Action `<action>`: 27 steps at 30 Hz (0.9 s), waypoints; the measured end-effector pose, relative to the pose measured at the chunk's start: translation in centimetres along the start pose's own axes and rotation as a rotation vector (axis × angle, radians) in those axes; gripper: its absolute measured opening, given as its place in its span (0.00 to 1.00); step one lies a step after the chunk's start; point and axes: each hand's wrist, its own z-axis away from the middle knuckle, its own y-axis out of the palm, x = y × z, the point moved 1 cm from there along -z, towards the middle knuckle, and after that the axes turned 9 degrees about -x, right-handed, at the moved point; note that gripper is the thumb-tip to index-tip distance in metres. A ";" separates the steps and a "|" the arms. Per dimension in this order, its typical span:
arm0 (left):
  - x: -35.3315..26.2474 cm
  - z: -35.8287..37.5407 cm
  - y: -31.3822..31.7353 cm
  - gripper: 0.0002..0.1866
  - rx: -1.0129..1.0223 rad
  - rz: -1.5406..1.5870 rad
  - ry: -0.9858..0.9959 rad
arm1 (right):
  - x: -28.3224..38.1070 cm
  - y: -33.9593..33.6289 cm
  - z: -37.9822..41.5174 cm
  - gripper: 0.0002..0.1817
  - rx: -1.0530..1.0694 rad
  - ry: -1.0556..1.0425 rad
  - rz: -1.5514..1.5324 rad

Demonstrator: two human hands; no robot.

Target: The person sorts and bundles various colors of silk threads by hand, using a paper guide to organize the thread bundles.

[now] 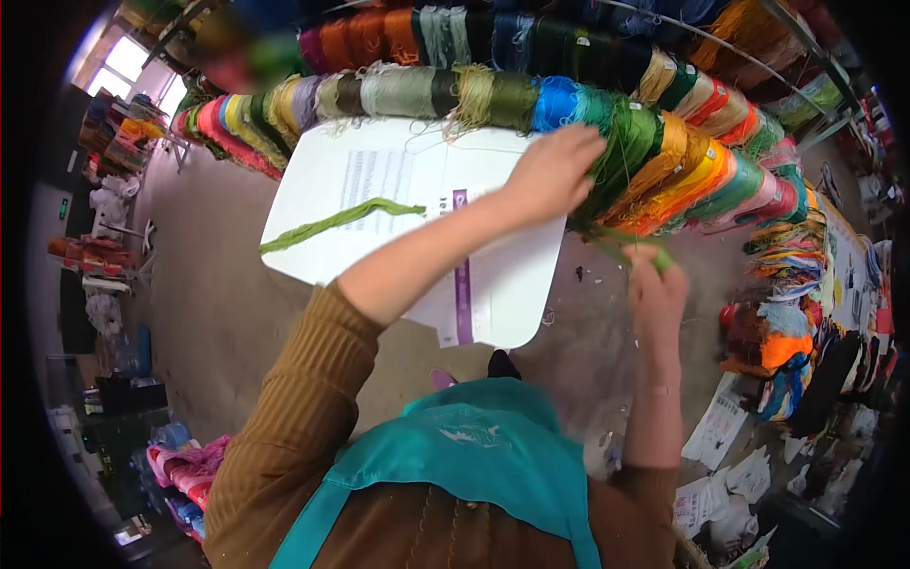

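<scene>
My left hand (557, 171) reaches across the white board to the hanging green yarn skeins (633, 142). Its fingers are curled at their left edge, and the fingertips are partly hidden. Lower right, my right hand (658, 284) is closed in a pinch on green yarn strands (611, 243), which stretch up toward the rack and are blurred. A cut green yarn bundle (341, 223) lies across the white board (517, 284). Under my left forearm is a printed sheet with a purple strip (463, 294).
Skeins in many colours hang along a curved rail, including blue skeins (559, 102) and orange skeins (654, 194). Behind them runs a second row (379, 36). More yarn bundles (782, 322) hang at the right. Paper and plastic bags (716, 427) lie on the floor (218, 275).
</scene>
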 end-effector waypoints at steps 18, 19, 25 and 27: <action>9.5 -9.3 11.1 0.23 0.008 -0.121 -0.064 | 9.1 -23.8 10.4 0.04 -0.120 -0.332 -0.939; 8.4 -8.8 10.7 0.22 -0.051 -0.097 -0.034 | 9.8 -24.2 11.1 0.05 -0.062 -0.385 -0.931; -0.1 -2.8 7.2 0.16 0.062 0.233 0.054 | 13.3 -29.2 17.3 0.09 -0.117 -0.386 -0.966; -2.2 -0.3 5.7 0.16 0.133 0.286 0.082 | 14.0 -33.1 20.1 0.08 -0.107 -0.446 -0.953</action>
